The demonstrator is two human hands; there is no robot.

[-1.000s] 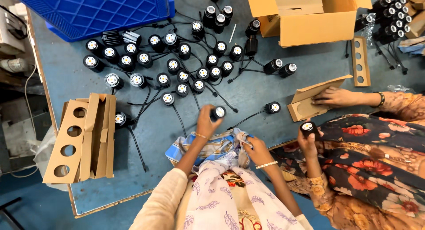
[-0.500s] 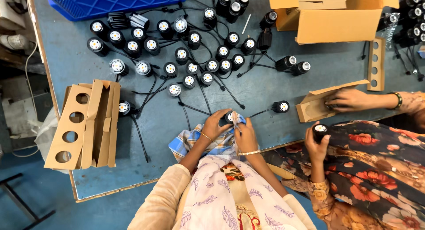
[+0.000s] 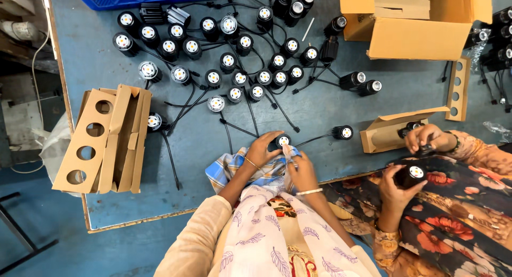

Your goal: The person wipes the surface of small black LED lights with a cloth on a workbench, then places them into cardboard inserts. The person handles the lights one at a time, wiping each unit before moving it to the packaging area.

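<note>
1. Currently the left hand [image 3: 262, 148] wraps its fingers around one black spotlight [image 3: 281, 142] at the near edge of the counter [image 3: 320, 103]; the right hand [image 3: 302, 170] pinches a cloth [image 3: 240, 167] against it.
2. Roughly two dozen lamps [image 3: 229, 61] stand farther back, not yet handled.
3. Punched cardboard trays [image 3: 104, 138] lie empty at left.

Both of the person's arms are reaching forward from the bottom of the view, elbows bent and forearms converging. The left hand [image 3: 262, 148], a thin bangle circling its wrist, is curling its fingers closed in a grip. The right hand [image 3: 302, 172], also bangled, is lying just beside it, fingers pinching inward toward the left.
</note>
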